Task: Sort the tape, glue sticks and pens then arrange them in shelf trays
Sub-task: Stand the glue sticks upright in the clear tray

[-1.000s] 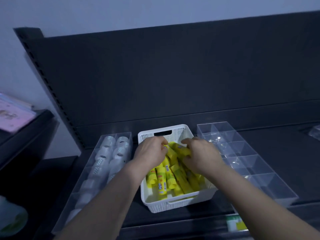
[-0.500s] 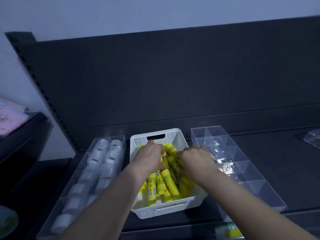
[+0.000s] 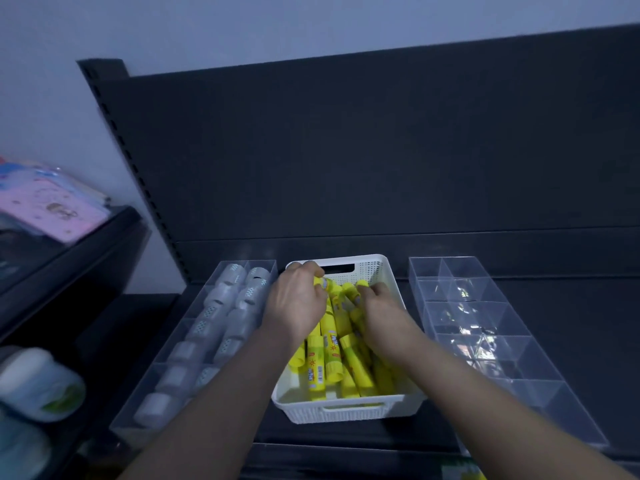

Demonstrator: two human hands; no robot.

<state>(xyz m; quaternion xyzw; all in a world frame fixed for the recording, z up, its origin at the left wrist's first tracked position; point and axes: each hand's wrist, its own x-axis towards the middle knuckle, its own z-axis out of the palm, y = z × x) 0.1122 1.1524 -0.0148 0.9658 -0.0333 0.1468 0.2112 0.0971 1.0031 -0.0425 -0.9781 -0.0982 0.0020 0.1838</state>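
Yellow glue sticks (image 3: 327,368) lie lengthwise, front to back, in the white basket (image 3: 346,414). At its far end, the left hand (image 3: 298,303) and right hand (image 3: 382,308) each have their grip clamped on the sticks' far tips.

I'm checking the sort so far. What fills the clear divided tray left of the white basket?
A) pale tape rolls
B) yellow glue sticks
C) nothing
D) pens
A: pale tape rolls fill the clear divided plastic tray; the yellow glue sticks lie in the white perforated basket.
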